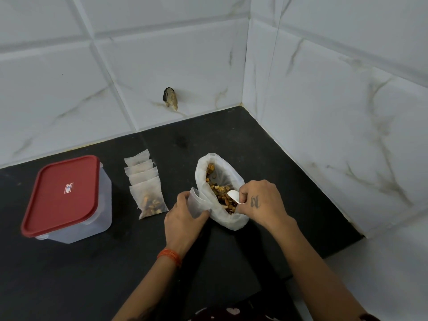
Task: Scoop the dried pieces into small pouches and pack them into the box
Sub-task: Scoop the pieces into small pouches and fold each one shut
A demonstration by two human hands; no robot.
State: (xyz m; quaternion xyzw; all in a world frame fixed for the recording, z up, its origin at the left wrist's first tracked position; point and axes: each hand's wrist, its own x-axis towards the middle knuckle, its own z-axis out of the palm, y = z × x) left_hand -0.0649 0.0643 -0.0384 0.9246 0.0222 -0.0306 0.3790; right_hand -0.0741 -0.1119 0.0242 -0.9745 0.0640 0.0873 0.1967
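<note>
On the black counter (266, 147), just right of centre, a large white bag (222, 181) is stood open, with dried pieces (220, 188) seen inside it. At the bag's 3 o'clock edge a white spoon (234, 196) is pinched by the curled fingers of the right hand (261, 202), its bowl dipped among the pieces. At the bag's 8 o'clock side, touching it, a small empty pouch (196, 202) is gripped by the left hand (183, 218), mouth held up. Toward 9 o'clock from the bag, a row of filled pouches (146, 181) is laid overlapping. Farther out at 9 o'clock, the clear box (102, 205) is stood apart, closed by a red lid (60, 195). An orange thread band (170, 256) is worn on the left wrist.
</note>
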